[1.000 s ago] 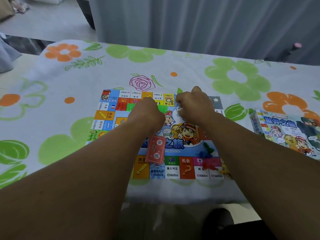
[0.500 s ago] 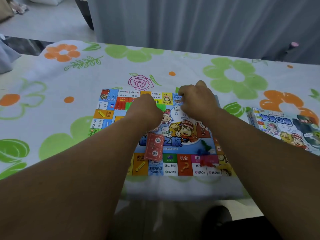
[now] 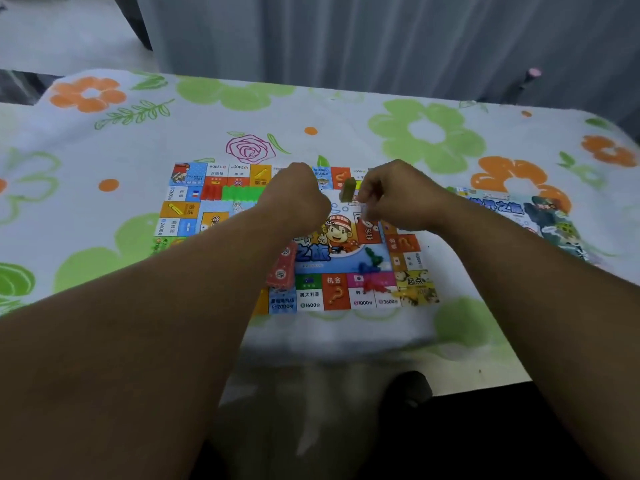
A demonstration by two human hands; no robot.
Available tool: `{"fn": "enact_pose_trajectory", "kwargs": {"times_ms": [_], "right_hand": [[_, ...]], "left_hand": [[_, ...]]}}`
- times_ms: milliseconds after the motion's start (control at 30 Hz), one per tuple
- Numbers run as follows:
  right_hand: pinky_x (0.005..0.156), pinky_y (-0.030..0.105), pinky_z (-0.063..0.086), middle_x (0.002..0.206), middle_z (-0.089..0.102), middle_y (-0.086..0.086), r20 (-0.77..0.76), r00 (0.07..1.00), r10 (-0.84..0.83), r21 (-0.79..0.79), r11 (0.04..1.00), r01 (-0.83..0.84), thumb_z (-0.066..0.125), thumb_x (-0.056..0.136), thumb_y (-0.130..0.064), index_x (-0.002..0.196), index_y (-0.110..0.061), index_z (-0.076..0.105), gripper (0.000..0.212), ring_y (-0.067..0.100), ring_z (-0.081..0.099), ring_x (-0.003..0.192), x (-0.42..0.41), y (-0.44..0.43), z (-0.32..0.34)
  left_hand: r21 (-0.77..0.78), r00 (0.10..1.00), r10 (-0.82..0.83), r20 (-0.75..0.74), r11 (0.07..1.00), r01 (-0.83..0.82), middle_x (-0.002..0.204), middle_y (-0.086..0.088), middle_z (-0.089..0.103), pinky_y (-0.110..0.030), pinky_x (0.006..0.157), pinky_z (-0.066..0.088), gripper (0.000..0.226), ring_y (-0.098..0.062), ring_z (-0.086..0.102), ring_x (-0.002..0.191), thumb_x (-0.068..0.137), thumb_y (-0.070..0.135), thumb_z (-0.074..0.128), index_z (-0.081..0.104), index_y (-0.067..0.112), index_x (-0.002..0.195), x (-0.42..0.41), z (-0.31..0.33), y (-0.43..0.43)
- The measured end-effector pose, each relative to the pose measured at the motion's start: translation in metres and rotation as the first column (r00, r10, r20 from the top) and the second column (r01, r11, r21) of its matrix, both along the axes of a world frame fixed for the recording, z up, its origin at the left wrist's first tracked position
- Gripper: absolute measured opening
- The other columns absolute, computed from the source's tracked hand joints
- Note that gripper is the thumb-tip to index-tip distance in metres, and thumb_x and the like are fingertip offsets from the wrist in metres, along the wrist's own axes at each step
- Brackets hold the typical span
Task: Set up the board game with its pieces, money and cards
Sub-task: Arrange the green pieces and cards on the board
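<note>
Colourful game board (image 3: 334, 292) lies flat, red card stack (image 3: 282, 270) resting on it.

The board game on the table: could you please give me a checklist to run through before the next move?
1. Board lies flat on the tablecloth: ok.
2. Green houses and red houses are lined up along the board's far side: ok.
3. Red card stack is clear of the left forearm: cannot tell; they look very close.
4. Pawns are gathered near the start corner: ok.
5. Olive piece, between the left hand and right hand, is securely held: cannot tell.
6. Game box is off the board, to the right: ok.
</note>
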State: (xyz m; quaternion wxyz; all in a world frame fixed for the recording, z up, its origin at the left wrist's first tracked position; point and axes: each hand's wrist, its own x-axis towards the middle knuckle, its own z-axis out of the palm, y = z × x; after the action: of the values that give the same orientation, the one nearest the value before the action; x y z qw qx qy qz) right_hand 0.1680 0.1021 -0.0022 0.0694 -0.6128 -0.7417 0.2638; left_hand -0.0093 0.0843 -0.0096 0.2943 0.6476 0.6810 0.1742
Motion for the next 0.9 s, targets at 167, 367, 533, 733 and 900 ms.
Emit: {"fn": "enact_pose_trajectory", "kwargs": {"times_ms": [167, 367, 533, 733, 900], "right_hand": [[0.057, 0.029, 0.052, 0.077, 0.071, 0.007, 0.088, 0.995, 0.051, -0.235, 0.972, -0.029, 0.075, 0.081, 0.003, 0.086, 0.0, 0.07, 0.008, 0.017, 0.064, 0.068, 0.022, -0.018, 0.002], [0.054, 0.027, 0.05, 0.078, 0.069, 0.002, 0.254, 0.945, 0.206, -0.367, 0.924, -0.103, 0.083, 0.078, -0.011, 0.079, -0.01, 0.071, 0.013, 0.018, 0.064, 0.067, 0.036, -0.045, -0.016], [0.06, 0.027, 0.047, 0.085, 0.069, 0.004, 0.318, 0.922, 0.218, -0.334, 0.936, -0.106, 0.086, 0.075, -0.02, 0.084, -0.013, 0.069, 0.021, 0.02, 0.065, 0.076, 0.042, -0.056, -0.027], [0.059, 0.028, 0.054, 0.089, 0.071, 0.009, 0.295, 0.925, 0.239, -0.399, 0.911, -0.108, 0.081, 0.08, -0.01, 0.088, -0.011, 0.07, 0.014, 0.021, 0.067, 0.07, 0.05, -0.058, -0.033], [0.056, 0.028, 0.053, 0.082, 0.066, 0.004, 0.075, 0.997, -0.001, -0.358, 0.933, 0.028, 0.07, 0.087, 0.0, 0.086, -0.01, 0.07, 0.011, 0.018, 0.062, 0.069, 0.068, -0.051, -0.021]], "left_hand": [[0.042, 0.999, -0.034, 0.017, 0.999, 0.033, 0.109, -0.014, 0.064, -0.041, 0.083, 0.056, 0.024, -0.027, 0.06, 0.091, 0.092, 0.012, 0.057, 0.061, 0.003, 0.114, 0.021, 0.006, -0.008], [0.015, 0.996, -0.092, 0.001, 0.996, 0.092, 0.111, -0.019, 0.064, -0.041, 0.08, 0.056, 0.021, -0.031, 0.064, 0.095, 0.088, 0.002, 0.057, 0.063, -0.002, 0.108, 0.036, 0.013, -0.015], [-0.01, 0.993, -0.113, 0.029, 0.993, 0.114, 0.107, -0.018, 0.067, -0.043, 0.078, 0.057, 0.019, -0.027, 0.063, 0.086, 0.083, 0.001, 0.061, 0.064, 0.001, 0.102, 0.05, 0.012, -0.019], [-0.022, 0.991, -0.12, 0.054, 0.992, 0.121, 0.095, -0.01, 0.056, -0.037, 0.069, 0.05, 0.018, -0.026, 0.056, 0.079, 0.083, -0.001, 0.058, 0.061, 0.005, 0.099, 0.055, 0.013, -0.02], [-0.013, 0.993, -0.12, 0.019, 0.993, 0.12, 0.109, -0.015, 0.063, -0.041, 0.085, 0.054, 0.023, -0.029, 0.063, 0.097, 0.089, 0.003, 0.061, 0.063, 0.0, 0.112, 0.047, 0.015, -0.023]]}}
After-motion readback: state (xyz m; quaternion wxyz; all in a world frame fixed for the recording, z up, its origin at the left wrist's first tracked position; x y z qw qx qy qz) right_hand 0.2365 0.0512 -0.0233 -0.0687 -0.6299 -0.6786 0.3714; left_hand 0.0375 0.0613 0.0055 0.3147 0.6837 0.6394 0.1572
